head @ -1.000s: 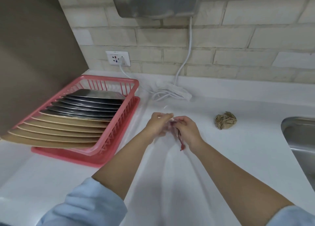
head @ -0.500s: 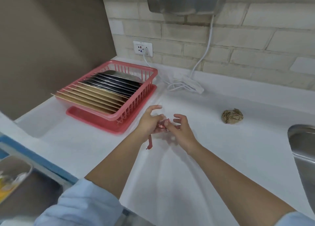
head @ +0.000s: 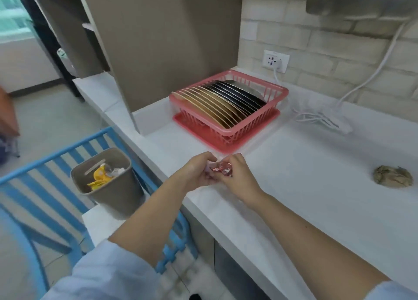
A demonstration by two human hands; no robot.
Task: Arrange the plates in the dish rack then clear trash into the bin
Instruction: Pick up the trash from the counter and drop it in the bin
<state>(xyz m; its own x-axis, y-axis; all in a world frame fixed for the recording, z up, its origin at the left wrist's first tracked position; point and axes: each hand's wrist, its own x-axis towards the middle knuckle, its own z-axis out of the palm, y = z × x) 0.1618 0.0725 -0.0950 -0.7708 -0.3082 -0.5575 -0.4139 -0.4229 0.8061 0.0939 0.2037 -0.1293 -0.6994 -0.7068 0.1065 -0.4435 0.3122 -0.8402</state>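
Brown paper wad (head: 393, 179) beside coiled cable (head: 321, 118)

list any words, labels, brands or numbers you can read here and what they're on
None can be read.
Red wrapper, pinched between the left hand and the right hand: white marks, too blurred to read.
Wall socket: small marking near the top edge, too small to read.
Yellow wrappers in the bin: print not legible.
Pink dish rack, plates and crumpled brown paper: no text visible.
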